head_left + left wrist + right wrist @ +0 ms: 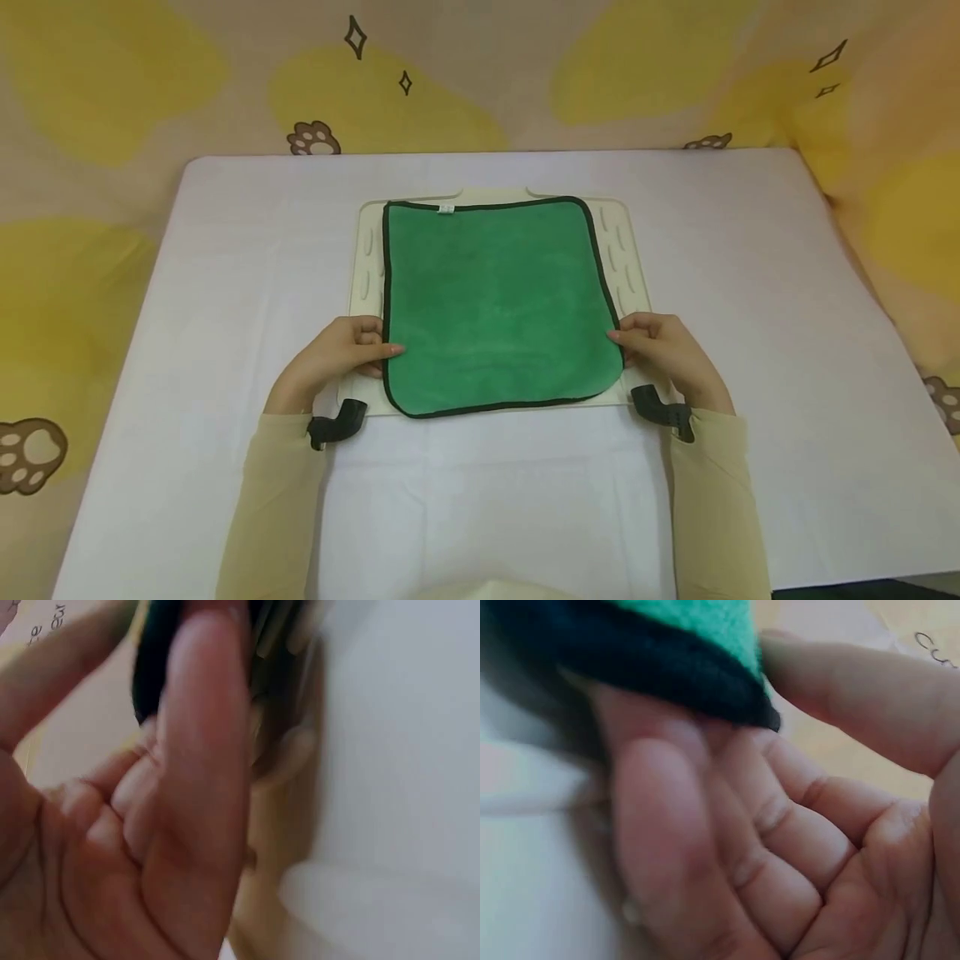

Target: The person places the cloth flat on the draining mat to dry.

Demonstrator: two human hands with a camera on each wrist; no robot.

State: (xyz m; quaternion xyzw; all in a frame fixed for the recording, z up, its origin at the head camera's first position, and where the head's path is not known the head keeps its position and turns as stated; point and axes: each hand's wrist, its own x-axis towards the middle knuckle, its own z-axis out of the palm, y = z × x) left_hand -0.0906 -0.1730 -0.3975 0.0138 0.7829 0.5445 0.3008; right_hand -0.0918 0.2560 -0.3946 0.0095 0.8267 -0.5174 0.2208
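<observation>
A green cloth point(498, 300) with a dark border and a small white tag lies spread over a cream plastic board point(633, 275). My left hand point(337, 354) pinches the cloth's left edge near its lower corner, thumb on top and fingers beneath. On the opposite side my right hand point(667, 350) pinches the right edge the same way. The right wrist view shows the dark hem point(682, 679) between thumb and curled fingers. In the left wrist view, which is blurred, a dark strip of hem point(154, 667) shows at the fingertips. Most of the board is hidden under the cloth.
The board rests on a table with a white cover point(750, 292). Behind and beside the table hangs a yellow patterned curtain point(480, 75). Dark wrist mounts point(337, 422) sit at both cuffs. Something dark point(862, 589) shows at the lower right edge.
</observation>
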